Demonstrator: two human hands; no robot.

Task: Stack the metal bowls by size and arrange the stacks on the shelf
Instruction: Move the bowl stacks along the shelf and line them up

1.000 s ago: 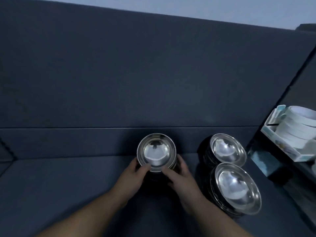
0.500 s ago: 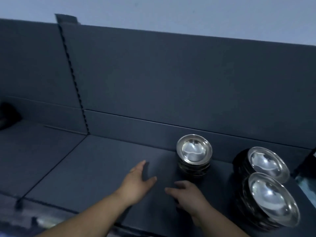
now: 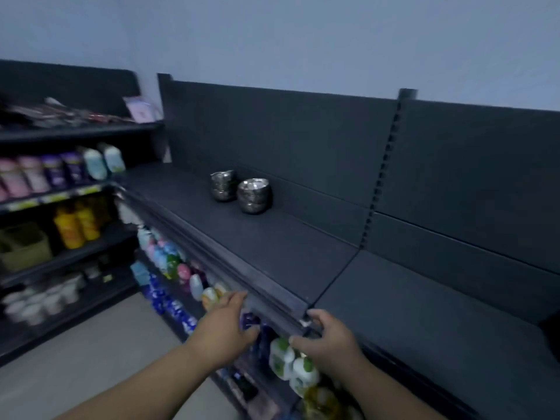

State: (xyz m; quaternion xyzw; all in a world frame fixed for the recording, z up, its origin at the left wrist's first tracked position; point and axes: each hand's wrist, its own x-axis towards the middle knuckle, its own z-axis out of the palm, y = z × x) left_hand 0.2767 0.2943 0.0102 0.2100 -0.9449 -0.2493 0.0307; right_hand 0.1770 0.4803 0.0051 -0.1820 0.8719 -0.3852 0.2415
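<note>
Two bowl stacks (image 3: pixel 241 190) stand far up-left of empty, loosely spread hands; the left hand (image 3: pixel 225 327) appears slightly nearer.

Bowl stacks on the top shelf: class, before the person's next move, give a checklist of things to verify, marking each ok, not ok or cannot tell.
1. Both hands free to pick up: left hand and right hand hold nothing. Ok.
2. Two bowl stacks in view, the farther stack and the nearer stack, stand upright on the top shelf. Ok.
3. Stacks within the hands' present reach: they sit well along the shelf, far from both hands. Not ok.
4. Each stack sorted by size: too small and blurred. Cannot tell.
5. Shelf space bare beside the stacks. Ok.
</note>
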